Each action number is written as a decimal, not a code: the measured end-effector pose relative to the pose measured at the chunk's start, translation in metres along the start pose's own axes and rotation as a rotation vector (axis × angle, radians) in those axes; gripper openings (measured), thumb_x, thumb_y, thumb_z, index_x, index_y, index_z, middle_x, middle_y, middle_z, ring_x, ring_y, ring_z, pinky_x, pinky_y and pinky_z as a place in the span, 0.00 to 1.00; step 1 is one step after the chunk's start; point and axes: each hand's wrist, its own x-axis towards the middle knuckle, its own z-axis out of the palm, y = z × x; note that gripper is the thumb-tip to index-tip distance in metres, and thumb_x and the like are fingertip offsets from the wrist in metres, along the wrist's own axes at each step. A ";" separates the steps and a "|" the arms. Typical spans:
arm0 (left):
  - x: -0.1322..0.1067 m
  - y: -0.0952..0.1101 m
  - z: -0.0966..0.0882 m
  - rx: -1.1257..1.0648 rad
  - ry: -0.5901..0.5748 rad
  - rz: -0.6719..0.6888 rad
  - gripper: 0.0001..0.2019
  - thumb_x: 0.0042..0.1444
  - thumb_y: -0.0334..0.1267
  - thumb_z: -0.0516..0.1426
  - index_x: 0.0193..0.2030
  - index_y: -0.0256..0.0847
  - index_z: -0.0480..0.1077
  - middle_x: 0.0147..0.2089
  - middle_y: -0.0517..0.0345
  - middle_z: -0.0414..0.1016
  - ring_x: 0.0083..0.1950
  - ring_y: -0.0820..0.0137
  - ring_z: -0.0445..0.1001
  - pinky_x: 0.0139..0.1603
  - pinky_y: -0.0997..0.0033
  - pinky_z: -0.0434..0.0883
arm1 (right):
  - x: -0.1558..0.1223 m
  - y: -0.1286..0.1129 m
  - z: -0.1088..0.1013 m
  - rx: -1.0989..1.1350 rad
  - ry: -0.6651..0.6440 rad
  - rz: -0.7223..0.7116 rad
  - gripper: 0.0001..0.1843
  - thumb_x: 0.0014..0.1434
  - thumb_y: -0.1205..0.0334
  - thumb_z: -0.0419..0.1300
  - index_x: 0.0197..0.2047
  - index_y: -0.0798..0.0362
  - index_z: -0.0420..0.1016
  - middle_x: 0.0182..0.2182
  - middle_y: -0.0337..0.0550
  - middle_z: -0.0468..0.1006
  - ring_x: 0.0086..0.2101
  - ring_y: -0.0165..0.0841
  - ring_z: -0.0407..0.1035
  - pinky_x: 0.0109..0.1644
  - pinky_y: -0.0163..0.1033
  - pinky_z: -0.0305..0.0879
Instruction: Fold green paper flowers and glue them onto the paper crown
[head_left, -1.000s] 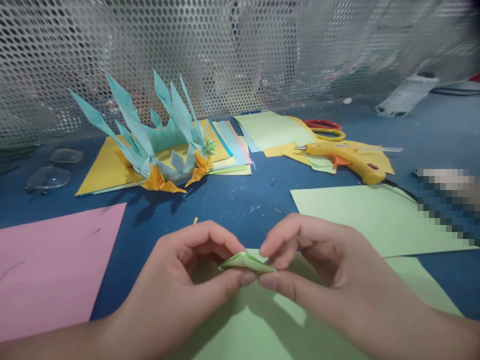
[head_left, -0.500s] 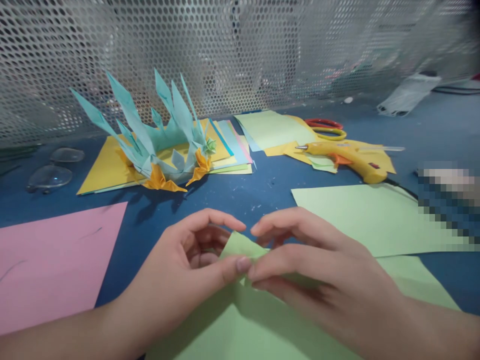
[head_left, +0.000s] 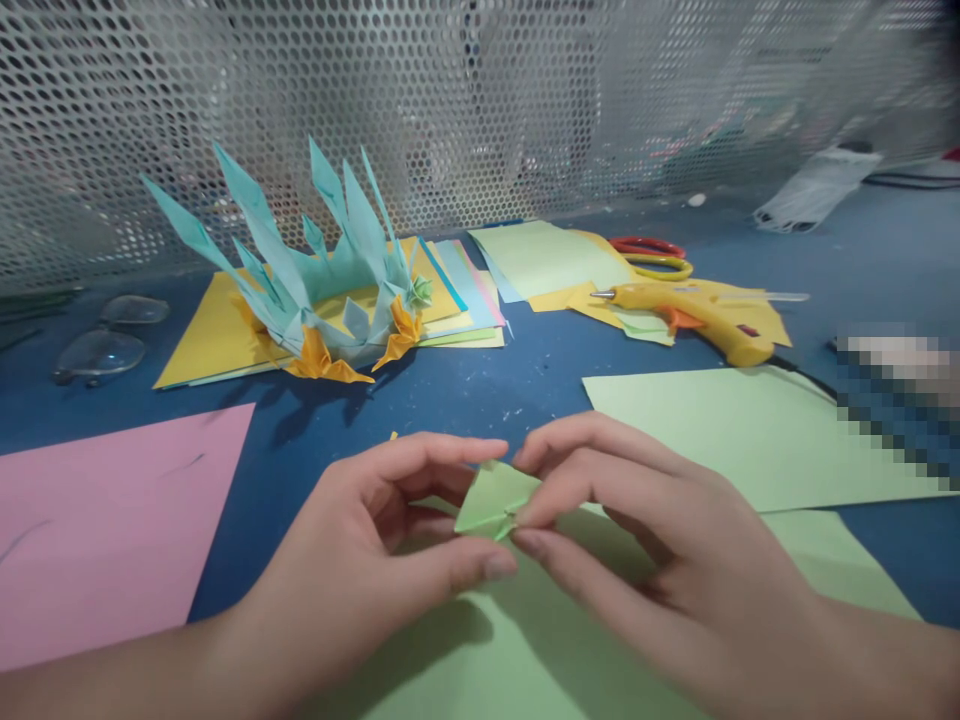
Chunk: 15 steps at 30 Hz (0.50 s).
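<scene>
Between my hands is a small folded piece of light green paper point(head_left: 495, 497), with creases and a pointed upper corner. My right hand point(head_left: 660, 540) pinches its right side between thumb and fingers. Around its left side curves my left hand point(head_left: 375, 530), index finger at the top corner and thumb just below the lower edge. The left fingers behind the paper are partly hidden. Under both hands lies a large green sheet point(head_left: 540, 660), shaded by them.
A teal paper crown point(head_left: 330, 270) with orange folded pieces stands on stacked coloured paper point(head_left: 195, 335). At right are a yellow glue gun point(head_left: 697, 308), scissors point(head_left: 664, 262) and a green sheet point(head_left: 712, 430). Glasses point(head_left: 101, 352) and a pink sheet point(head_left: 127, 520) lie left. Perforated metal point(head_left: 420, 100) rises behind.
The folded green paper has turned so that more of its creased face shows. My left thumb has moved down off its front, and my right fingers have shifted their pinch.
</scene>
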 end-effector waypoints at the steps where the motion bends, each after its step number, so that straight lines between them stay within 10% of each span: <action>1: 0.000 -0.001 0.000 0.016 0.002 0.021 0.18 0.45 0.27 0.69 0.41 0.53 0.79 0.36 0.68 0.82 0.37 0.76 0.79 0.36 0.86 0.75 | 0.000 0.000 0.001 0.012 -0.003 0.024 0.08 0.53 0.74 0.59 0.28 0.52 0.73 0.35 0.44 0.76 0.38 0.30 0.75 0.35 0.28 0.73; 15: -0.003 -0.003 0.004 0.211 -0.011 0.113 0.15 0.51 0.24 0.62 0.39 0.51 0.79 0.37 0.67 0.82 0.39 0.75 0.79 0.42 0.84 0.74 | -0.002 -0.001 0.011 0.441 -0.076 0.341 0.10 0.53 0.75 0.59 0.32 0.50 0.67 0.28 0.34 0.73 0.28 0.26 0.71 0.31 0.28 0.70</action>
